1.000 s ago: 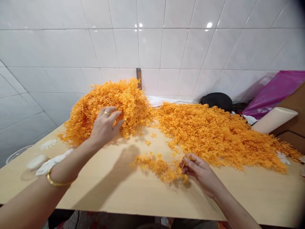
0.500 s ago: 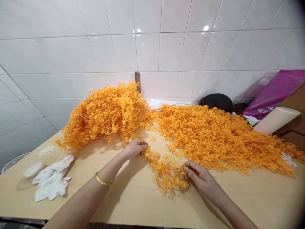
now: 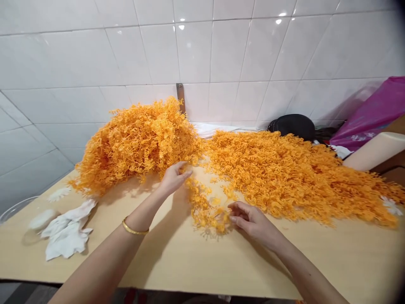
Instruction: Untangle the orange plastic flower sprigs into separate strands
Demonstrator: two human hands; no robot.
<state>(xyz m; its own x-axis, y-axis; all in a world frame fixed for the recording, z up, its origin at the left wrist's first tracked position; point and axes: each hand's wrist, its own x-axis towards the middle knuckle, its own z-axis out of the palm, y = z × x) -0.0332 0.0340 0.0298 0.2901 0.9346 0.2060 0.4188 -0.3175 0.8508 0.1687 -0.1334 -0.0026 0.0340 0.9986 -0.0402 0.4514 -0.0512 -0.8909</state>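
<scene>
My left hand (image 3: 175, 176) is above the table with its thumb and curled forefinger apart, just past the upper end of a small clump of orange artificial flower sprigs (image 3: 207, 211). My right hand (image 3: 247, 218) is at the clump's right side, thumb and forefinger parted, fingertips close to the small blossoms. Whether those fingertips touch it I cannot tell. Behind my left hand rises a tall heap of the same orange sprigs (image 3: 136, 145). To the right, a wide, flatter pile of loose orange pieces (image 3: 284, 173) covers much of the tabletop (image 3: 177, 261).
White crumpled cloth (image 3: 68, 232), a pale round object (image 3: 44, 219) and a white flower (image 3: 59, 194) lie at left. Another white flower (image 3: 391, 205) is at far right. A black pouch (image 3: 292, 126), purple bag (image 3: 370, 112) and cream cylinder (image 3: 376, 150) stand behind the pile, near the tiled wall (image 3: 221, 50).
My left hand has moved away from me and its pinch has loosened. My right hand has shifted left, its fingers now parted. The small clump lies farther left. The view has tilted slightly down.
</scene>
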